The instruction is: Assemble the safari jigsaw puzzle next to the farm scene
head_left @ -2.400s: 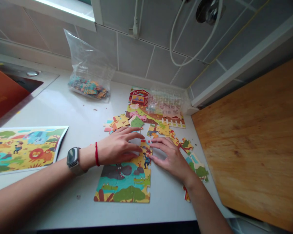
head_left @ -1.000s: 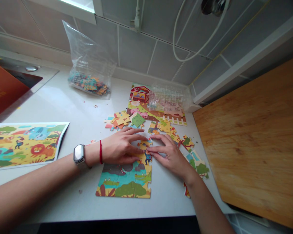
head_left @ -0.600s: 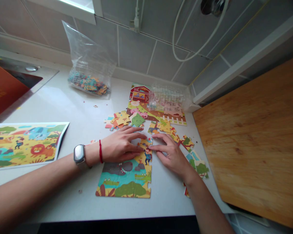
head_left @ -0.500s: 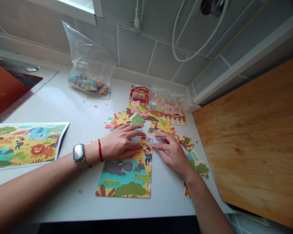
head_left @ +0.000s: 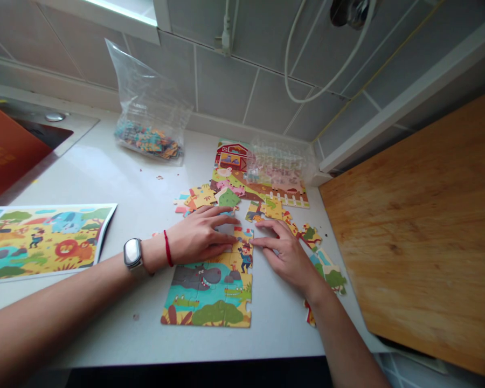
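A partly assembled jigsaw puzzle (head_left: 206, 291) lies on the white counter (head_left: 105, 323), showing a hippo, a crocodile and a small figure in blue. My left hand (head_left: 198, 237) lies flat with its fingertips on the puzzle's upper pieces, holding nothing. My right hand (head_left: 286, 256) rests on the counter, its fingertips touching the puzzle's upper right edge. Loose puzzle pieces (head_left: 200, 198) lie just above my left hand. Others (head_left: 311, 235) are scattered right of my right hand, partly hidden near my wrist.
Behind the pieces lie a farm picture card (head_left: 230, 161) and crumpled clear plastic (head_left: 281, 167). A plastic bag of puzzle pieces (head_left: 149, 140) stands at the back. A jungle picture booklet (head_left: 44, 242) lies left, and a wooden board (head_left: 412, 231) fills the right.
My hands have drawn slightly apart along the puzzle, and the upper pieces now sit tight against the hippo section. The view has shifted slightly.
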Available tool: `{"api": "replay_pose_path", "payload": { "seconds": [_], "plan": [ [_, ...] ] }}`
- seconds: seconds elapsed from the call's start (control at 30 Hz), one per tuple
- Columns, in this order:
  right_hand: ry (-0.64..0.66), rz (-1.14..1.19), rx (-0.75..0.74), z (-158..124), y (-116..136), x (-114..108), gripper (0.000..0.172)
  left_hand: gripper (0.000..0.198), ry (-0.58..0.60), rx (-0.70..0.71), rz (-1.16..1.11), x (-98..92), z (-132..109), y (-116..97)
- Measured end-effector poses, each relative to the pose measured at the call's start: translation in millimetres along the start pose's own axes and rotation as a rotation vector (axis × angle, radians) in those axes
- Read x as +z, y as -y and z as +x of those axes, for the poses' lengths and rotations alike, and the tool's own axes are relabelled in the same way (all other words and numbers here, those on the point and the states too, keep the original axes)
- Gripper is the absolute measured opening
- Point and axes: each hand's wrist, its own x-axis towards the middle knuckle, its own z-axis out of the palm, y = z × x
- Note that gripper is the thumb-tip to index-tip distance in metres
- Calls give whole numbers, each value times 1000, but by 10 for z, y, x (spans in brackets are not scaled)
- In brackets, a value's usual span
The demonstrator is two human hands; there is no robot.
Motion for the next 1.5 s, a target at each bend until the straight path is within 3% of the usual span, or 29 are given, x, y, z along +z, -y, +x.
{"api": "replay_pose_path", "payload": {
  "seconds": [0.4,0.53,0.8,0.97,1.1,1.17,1.33,1.5],
  "plan": [
    [-27,-19,14,2,-23,7,33,28,3,-86,70,47,-18,29],
    [-19,-19,7,3,-19,0,32,42,11,-95,61,38,-27,53],
    [-15,-7,33,-1,-31,3,33,35,5,-122,67,-179,2,99],
    [-12,-5,30,-21,-63,25,33,57,7,-252,141,-322,-49,193],
    [-18,-4,30,-27,-82,34,33,90,164,-285,123,-418,-148,308],
    [-19,-7,24,-24,-87,29,33,98,233,-312,110,-445,-177,350],
    [-24,-8,5,-16,-97,5,30,88,287,-360,94,-464,-145,358],
    [-72,-9,-4,-17,-128,-7,31,73,282,-291,103,-492,-87,311]
  ]
}}
